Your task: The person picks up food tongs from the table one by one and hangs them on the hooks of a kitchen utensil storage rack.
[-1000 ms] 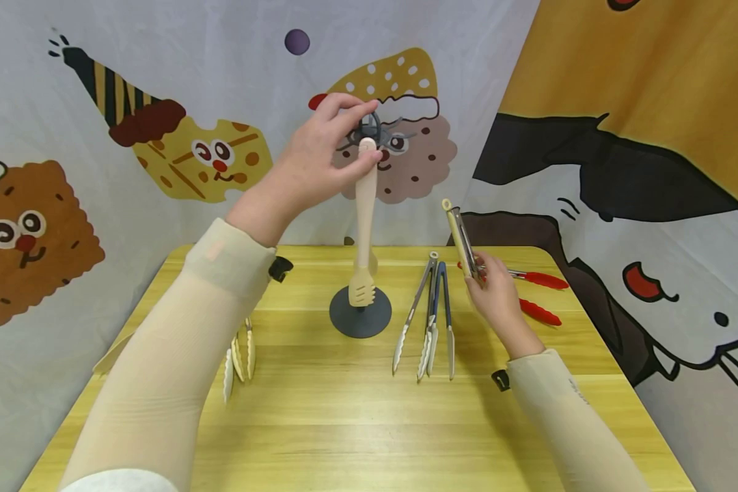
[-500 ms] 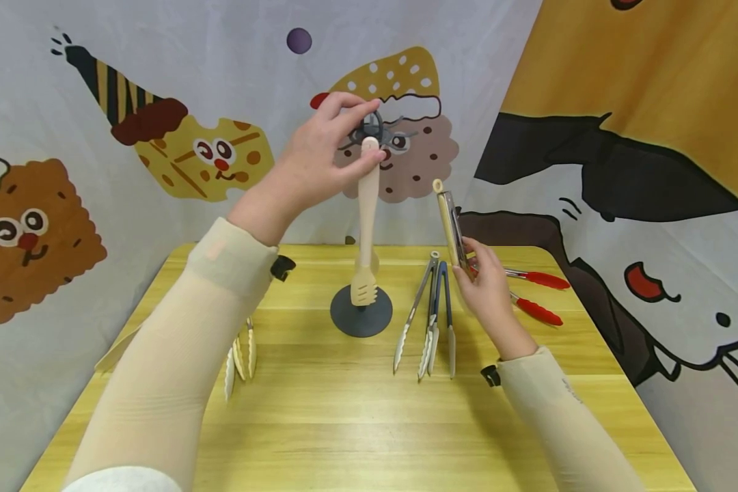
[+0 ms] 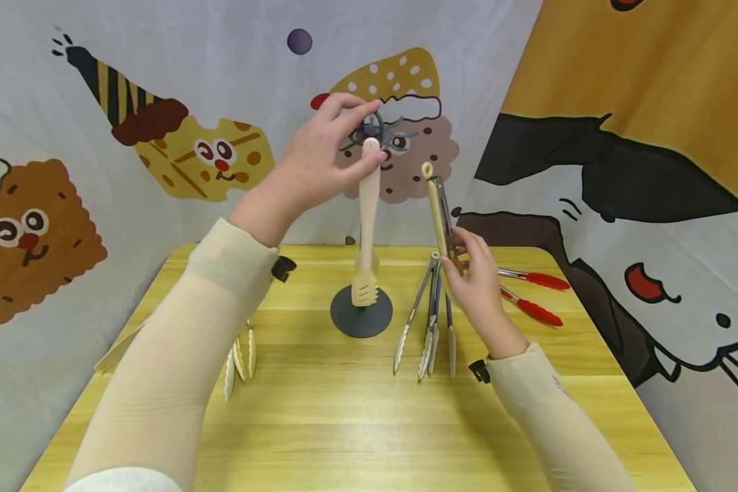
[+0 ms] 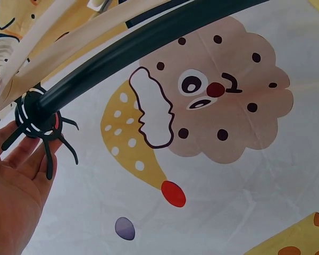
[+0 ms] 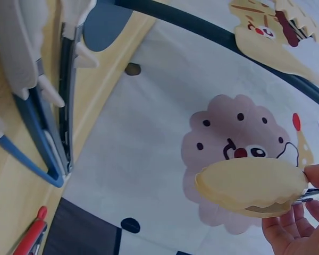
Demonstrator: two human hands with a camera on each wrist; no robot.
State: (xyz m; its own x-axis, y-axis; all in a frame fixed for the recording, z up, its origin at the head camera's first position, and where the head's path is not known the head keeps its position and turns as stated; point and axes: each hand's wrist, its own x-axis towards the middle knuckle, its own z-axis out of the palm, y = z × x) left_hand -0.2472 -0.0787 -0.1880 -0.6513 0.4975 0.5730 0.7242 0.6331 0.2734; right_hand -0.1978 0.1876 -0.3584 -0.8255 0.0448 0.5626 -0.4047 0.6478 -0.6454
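Observation:
With its thumb and fingers, my left hand [image 3: 320, 154] grips the hook ring [image 4: 40, 119] at the top of a dark utensil stand [image 3: 344, 316]. A beige slotted utensil [image 3: 364, 283] hangs from the ring, and another pale one [image 3: 374, 263] shows partly behind it. To the right of the stand, my right hand [image 3: 476, 277] holds cream-handled tongs [image 3: 435, 212] in the air, their loop end up and toward the stand. In the right wrist view the cream heads [image 5: 250, 183] of these tongs lie pressed together. My right hand hides part of their length.
Silver-and-black tongs [image 3: 414, 311] and blue tongs [image 3: 452, 345] stand splayed on the wooden table [image 3: 369, 424], right of the stand. Red-tipped tongs [image 3: 535, 311] lie farther right. Left of it, cream tongs [image 3: 250, 355] and a beige utensil [image 3: 117, 354] are partly hidden by my left arm.
My right hand has moved left and upward with the cream tongs, bringing their loop end closer to the stand's top. My left hand keeps its grip on the ring.

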